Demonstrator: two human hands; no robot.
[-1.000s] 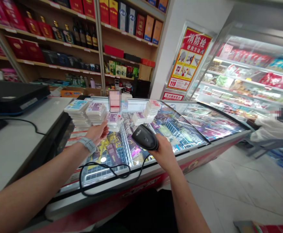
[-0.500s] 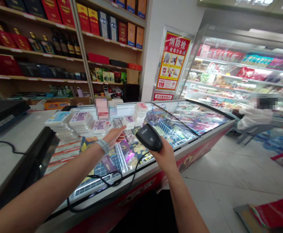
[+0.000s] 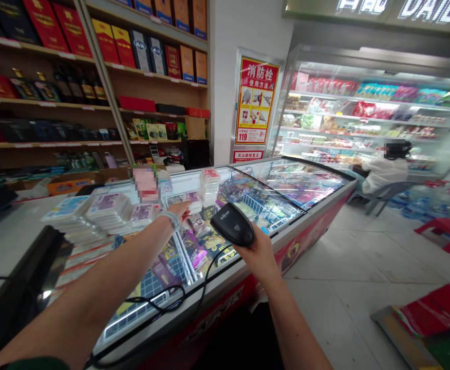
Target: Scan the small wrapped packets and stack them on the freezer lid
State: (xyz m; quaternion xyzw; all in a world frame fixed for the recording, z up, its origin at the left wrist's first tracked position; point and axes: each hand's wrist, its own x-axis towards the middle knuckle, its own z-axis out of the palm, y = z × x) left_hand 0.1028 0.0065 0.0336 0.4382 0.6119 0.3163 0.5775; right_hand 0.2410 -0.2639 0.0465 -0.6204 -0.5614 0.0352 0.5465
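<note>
My right hand is wrapped round the handle of a black barcode scanner, held above the glass top of a chest freezer. The scanner's black cable loops down over the freezer's front edge. My left hand, with a light watch band at the wrist, reaches forward over the glass with fingers stretched out and nothing visible in them. Just beyond its fingertips are a low pile of clear packs and a taller stack with red labels. Whether the fingers touch them I cannot tell.
More stacks of purple-labelled packs and blue-labelled packs stand left of my hand. A person in white sits on a chair by the lit refrigerated shelves. A red stool stands to the right. Boxed bottles fill the shelves behind.
The view has swung to the right, so the scene sits further left. My left hand has reached a little further toward the packs; the scanner stays in my right hand.
</note>
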